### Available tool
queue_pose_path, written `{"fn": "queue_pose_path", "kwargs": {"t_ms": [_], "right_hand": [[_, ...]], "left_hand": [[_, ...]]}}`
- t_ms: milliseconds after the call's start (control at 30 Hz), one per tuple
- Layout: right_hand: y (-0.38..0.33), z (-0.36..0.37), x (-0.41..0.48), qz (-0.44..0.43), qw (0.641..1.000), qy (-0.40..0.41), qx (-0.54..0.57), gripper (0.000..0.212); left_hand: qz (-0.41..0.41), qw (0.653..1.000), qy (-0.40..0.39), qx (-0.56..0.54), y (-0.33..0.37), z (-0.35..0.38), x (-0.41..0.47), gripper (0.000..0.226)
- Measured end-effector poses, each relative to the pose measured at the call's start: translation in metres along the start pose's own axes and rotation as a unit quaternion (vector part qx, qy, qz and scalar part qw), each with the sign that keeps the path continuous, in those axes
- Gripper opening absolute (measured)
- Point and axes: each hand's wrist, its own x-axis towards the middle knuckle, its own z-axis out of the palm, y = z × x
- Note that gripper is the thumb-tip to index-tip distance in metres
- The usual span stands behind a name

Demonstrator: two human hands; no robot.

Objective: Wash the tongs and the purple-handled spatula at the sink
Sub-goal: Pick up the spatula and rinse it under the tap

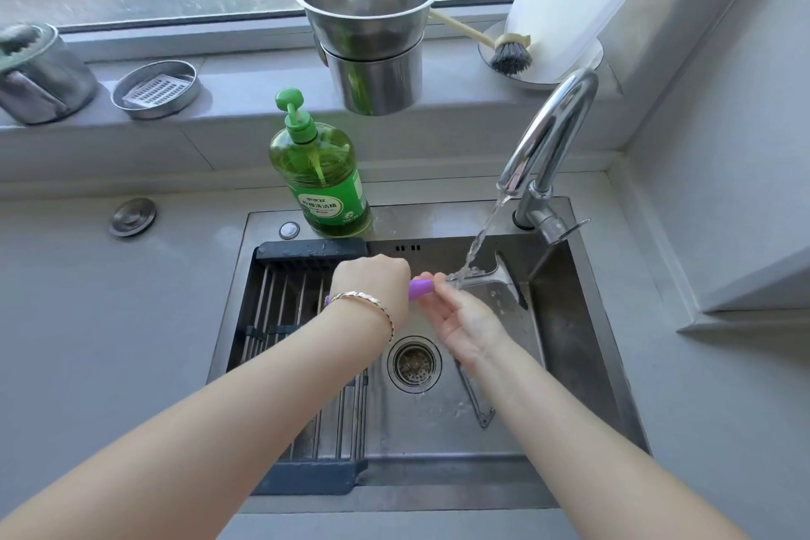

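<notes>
Tongs (475, 397) lie in sink (565, 320); left hand (372, 287) grips spatula (477, 276).

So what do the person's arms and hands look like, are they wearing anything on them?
Both forearms are bare, with no sleeves in view and no gloves. The left hand has a slim metal bracelet with a twisted, rose-gold look around the wrist. The right hand shows no bracelet, watch or ring.
</notes>
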Motion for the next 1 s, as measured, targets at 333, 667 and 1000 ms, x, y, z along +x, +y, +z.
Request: {"fn": "queue_pose_path", "kwargs": {"t_ms": [333,667,1000], "right_hand": [[0.012,0.004,-0.002,0.025,0.999,0.024,-0.029,0.013],[-0.008,-0.040,0.008,-0.023,0.993,0.114,-0.036,0.014],[0.008,-0.033,0.000,-0.142,0.920,0.201,-0.306,0.014]], "left_hand": [[-0.015,1.000,-0.019,-0.002,-0.011,0.007,-0.006,0.021],[-0.032,0.866,-0.307,-0.394,-0.050,0.053,-0.025,0.026],[0.011,0.979,-0.091,-0.184,-0.031,0.073,-0.044,0.027]]}}
